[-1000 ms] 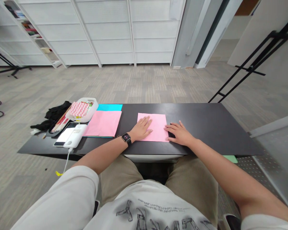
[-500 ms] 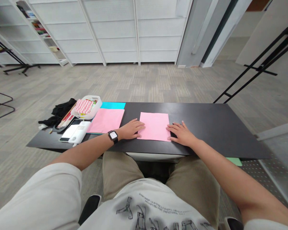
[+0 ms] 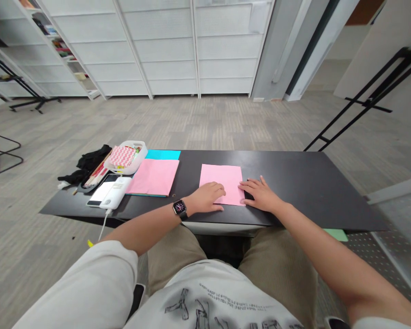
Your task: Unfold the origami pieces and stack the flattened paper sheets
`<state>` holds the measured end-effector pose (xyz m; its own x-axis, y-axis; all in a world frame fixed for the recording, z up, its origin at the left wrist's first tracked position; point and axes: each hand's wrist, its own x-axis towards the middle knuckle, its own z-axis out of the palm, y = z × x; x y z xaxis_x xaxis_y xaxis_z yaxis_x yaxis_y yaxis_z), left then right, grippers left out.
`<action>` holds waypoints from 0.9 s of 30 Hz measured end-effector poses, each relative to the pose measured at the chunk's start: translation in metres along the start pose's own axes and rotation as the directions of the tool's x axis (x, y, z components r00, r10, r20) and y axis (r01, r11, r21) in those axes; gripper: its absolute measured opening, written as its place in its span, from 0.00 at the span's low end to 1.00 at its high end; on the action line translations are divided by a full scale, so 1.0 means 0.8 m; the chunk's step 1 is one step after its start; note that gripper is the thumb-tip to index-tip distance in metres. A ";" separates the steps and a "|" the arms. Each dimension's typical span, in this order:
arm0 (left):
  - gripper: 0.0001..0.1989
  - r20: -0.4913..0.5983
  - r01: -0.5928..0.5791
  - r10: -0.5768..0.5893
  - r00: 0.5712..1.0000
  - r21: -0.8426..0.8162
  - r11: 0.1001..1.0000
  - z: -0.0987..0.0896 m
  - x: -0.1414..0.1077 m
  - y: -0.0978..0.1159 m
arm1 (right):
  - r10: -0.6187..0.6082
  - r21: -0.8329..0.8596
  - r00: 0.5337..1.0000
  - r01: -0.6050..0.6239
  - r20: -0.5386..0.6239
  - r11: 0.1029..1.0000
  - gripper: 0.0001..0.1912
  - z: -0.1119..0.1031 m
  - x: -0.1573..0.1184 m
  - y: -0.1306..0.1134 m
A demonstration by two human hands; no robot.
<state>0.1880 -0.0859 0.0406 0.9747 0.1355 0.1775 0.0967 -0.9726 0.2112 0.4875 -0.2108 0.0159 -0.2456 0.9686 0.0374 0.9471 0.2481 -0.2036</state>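
Observation:
A square sheet of pink paper (image 3: 222, 176) lies flat on the black table (image 3: 294, 183) in front of me. My left hand (image 3: 207, 197), with a watch (image 3: 180, 208) on its wrist, rests over the sheet's near left corner, fingers stretched out and covering that corner. On the opposite side my right hand (image 3: 259, 194) lies with spread fingers, its fingertips touching the sheet's right edge. Neither hand grips anything.
To the left lie a stack of pink paper (image 3: 155, 176), a blue sheet (image 3: 164, 154), a white basket (image 3: 142, 153) with items in it, a phone (image 3: 101, 193), a white power bank (image 3: 115, 192) with a cable, and black cloth (image 3: 92, 157). White shelving (image 3: 171, 50) stands beyond.
My left hand has moved right and nearer to me, from the paper's left edge onto its near left corner. My right hand stays at the right edge. The view has tilted slightly.

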 end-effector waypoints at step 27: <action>0.18 -0.414 0.105 -0.904 0.108 -0.900 0.424 -0.108 -0.097 -0.100 | 0.627 0.691 0.571 -0.136 -0.530 0.710 0.28 0.036 0.092 0.046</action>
<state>0.0871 -0.0023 0.0929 -0.0652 0.9720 0.2258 -0.0380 -0.2285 0.9728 0.4985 -0.1307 -0.0170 0.5626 0.7162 0.4128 0.5626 0.0341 -0.8260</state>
